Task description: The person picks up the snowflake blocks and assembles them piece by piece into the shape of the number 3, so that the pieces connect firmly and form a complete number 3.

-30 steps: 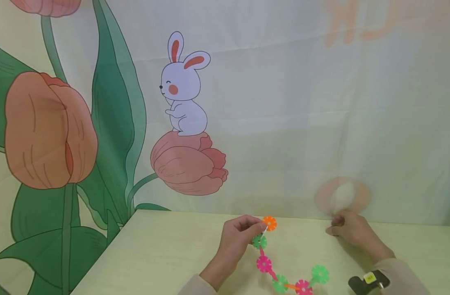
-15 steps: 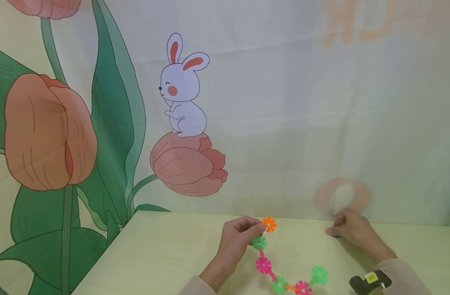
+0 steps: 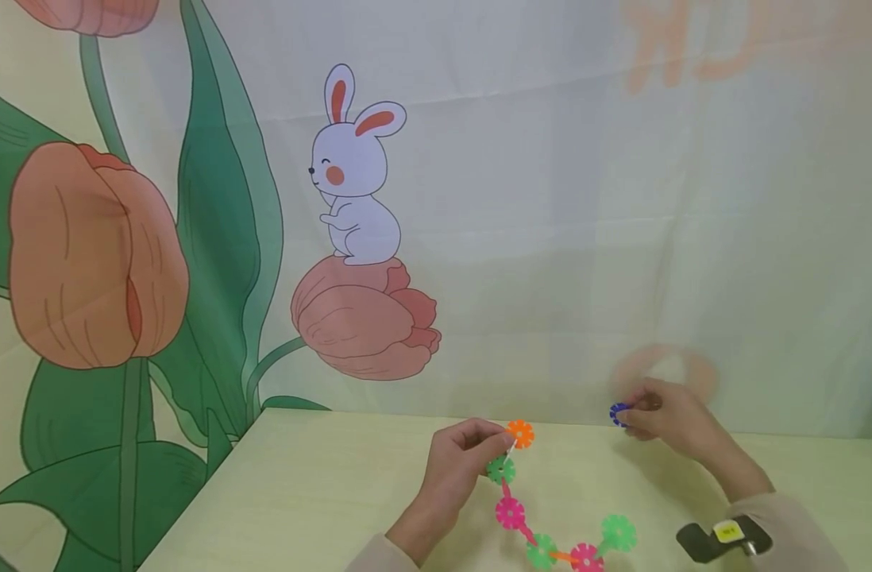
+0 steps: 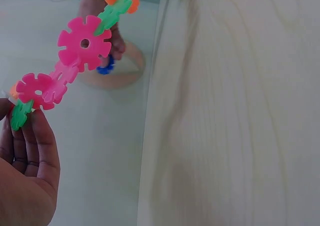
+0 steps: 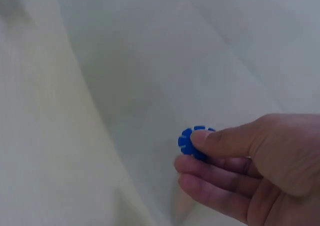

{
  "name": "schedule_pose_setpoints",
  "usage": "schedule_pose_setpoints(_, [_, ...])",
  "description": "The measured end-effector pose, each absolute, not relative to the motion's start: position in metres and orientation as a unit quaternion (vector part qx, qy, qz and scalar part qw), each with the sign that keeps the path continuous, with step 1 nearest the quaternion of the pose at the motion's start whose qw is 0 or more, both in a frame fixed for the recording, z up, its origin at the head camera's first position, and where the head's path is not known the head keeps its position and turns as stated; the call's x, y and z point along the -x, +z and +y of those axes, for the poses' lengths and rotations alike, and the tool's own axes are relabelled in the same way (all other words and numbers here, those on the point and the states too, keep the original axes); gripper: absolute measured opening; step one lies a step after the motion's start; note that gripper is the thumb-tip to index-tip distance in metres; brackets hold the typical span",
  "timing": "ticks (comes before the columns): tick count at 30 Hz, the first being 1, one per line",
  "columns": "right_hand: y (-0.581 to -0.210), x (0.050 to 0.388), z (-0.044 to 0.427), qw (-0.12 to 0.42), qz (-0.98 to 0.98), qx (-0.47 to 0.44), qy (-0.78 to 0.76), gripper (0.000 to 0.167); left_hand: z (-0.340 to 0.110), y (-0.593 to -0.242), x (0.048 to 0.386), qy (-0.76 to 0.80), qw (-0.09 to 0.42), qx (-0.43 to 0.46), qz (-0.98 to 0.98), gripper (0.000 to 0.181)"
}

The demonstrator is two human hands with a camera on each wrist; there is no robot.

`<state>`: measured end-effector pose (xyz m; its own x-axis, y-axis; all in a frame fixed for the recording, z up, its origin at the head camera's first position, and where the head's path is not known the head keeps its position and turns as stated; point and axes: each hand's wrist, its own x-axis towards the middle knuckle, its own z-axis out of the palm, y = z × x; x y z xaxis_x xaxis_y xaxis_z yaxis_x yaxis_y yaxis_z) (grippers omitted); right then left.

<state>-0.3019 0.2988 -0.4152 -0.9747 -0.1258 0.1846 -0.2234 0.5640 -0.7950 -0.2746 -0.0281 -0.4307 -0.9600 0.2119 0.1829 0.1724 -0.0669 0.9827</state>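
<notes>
A chain of notched plastic snowflake discs [image 3: 506, 521], in green, pink, orange and white, hangs from my left hand [image 3: 450, 473] and curves toward the right. The thumb and fingers pinch its upper end, near a green disc and an orange disc [image 3: 526, 428]. Up close in the left wrist view, pink discs [image 4: 72, 38] slot into one another at angles. To the right, my right hand [image 3: 679, 417] pinches a single blue snowflake disc [image 3: 615, 414] above the back of the table. In the right wrist view, the thumb partly covers that blue disc [image 5: 185, 142].
A pale wooden table [image 3: 300, 492] runs back to a hanging cloth [image 3: 515, 238] printed with tulips and a rabbit [image 3: 364, 226]. The cloth stands close behind both hands. A black strap device [image 3: 722, 540] sits on the right wrist.
My right hand has risen from the tabletop and shifted slightly left, bringing the blue disc into full view. The left hand and its chain have barely moved.
</notes>
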Motion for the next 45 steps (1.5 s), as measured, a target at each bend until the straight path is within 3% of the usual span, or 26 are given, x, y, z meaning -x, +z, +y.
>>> schedule_pose_setpoints(7, [-0.380,0.287,0.280,0.085,-0.879,-0.152,0.444,0.017,-0.029,-0.430,0.275,0.720,0.013,-0.142,0.679,0.019])
schedule_pose_setpoints(16, [-0.352,0.261,0.247,0.125,-0.853,-0.231,0.451,0.003,-0.028,-0.429,0.275,0.720,0.011,-0.137,0.680,0.018])
schedule_pose_setpoints(28, [-0.363,0.262,0.217,0.093,-0.811,-0.323,0.478,0.015,-0.027,-0.427,0.275,0.721,0.006,-0.142,0.678,0.020])
schedule_pose_setpoints(45, [-0.371,0.262,0.206,0.083,-0.795,-0.329,0.504,0.014,-0.030,-0.426,0.273,0.726,0.006,-0.151,0.670,0.018])
